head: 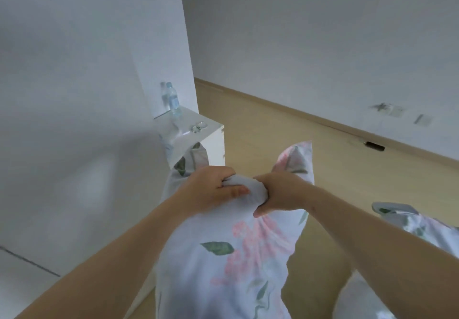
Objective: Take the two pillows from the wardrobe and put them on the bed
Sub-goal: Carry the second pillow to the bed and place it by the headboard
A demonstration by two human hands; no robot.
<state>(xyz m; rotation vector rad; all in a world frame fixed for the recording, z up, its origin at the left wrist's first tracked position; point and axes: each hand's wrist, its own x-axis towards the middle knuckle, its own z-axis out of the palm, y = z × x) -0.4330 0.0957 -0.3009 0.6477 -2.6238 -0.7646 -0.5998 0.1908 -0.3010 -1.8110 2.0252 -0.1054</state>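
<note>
White fabric printed with pink blossoms and green leaves: that's the soft rectangular pillow (223,256), and it's up in the air, standing on end in front of the person, clear of the bed. Both bare arms reach forward to its top edge. The left hand (213,189) has its fingers (227,182) curled into a bunched fold of the cover, thumb lying along the cloth. Right beside it, almost touching, the right hand (280,194) grips the same bunch, thumb tucked under the fold. Two pillow corners poke up beyond the knuckles. Below lies pale wooden floor (273,124). Off to the right edge, the bed (422,229) shows a strip of matching floral bedding, apart from the pillow. Beyond the left hand stands a low glossy white bench (216,142) against the white wall (99,70), carrying an upright clear plastic water bottle (173,101) with a pale blue cap, plus a small clear item too blurred to name.
</note>
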